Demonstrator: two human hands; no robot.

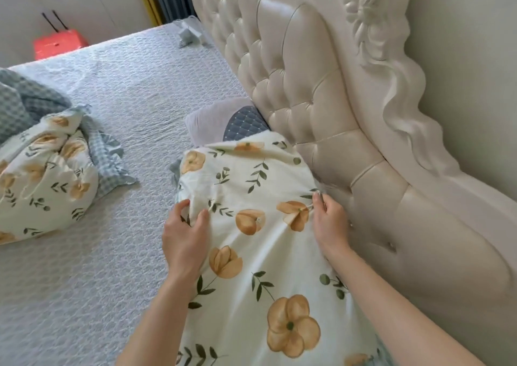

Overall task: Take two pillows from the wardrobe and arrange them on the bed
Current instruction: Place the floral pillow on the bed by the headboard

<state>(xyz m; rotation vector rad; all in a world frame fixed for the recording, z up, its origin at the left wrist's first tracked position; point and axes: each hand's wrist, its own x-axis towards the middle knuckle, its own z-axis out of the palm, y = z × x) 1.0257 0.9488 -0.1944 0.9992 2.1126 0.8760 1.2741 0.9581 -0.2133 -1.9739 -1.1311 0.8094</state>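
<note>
A white pillow with orange flowers and green leaves lies on the bed against the padded headboard. My left hand pinches the fabric at its left edge between thumb and fingers. My right hand grips the cover at its right edge, next to the headboard. A second floral pillow with a blue checked frill lies crumpled at the left of the bed. Behind the near pillow shows a pale pillow with a dark quilted patch.
The bed has a grey textured cover. A blue checked cloth is bunched at the far left. A small grey object lies at the bed's far end. A red suitcase stands beyond the bed by pale wardrobe doors.
</note>
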